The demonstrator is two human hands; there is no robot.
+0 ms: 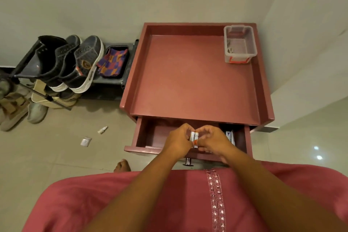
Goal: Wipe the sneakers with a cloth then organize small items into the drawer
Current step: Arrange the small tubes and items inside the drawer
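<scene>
The maroon cabinet's drawer point(148, 137) is pulled open in front of me. Over it, my left hand point(178, 141) and my right hand point(212, 142) together hold a small white and orange box point(194, 137) between their curled fingers. Flat white packets point(230, 135) stand inside the drawer at its right side. A pair of dark sneakers point(82, 64) with white soles rests on the black shoe rack point(28, 66) to the left. A checkered purple, orange and red cloth point(113, 60) lies in a dark tray beside the sneakers.
A clear plastic bin point(240, 43) sits at the back right corner of the cabinet top point(188, 75). A small white bottle point(102, 129) and a white packet point(85, 141) lie on the tiled floor. Beige shoes point(13, 111) stand under the rack. My bare foot point(122, 165) shows below the drawer.
</scene>
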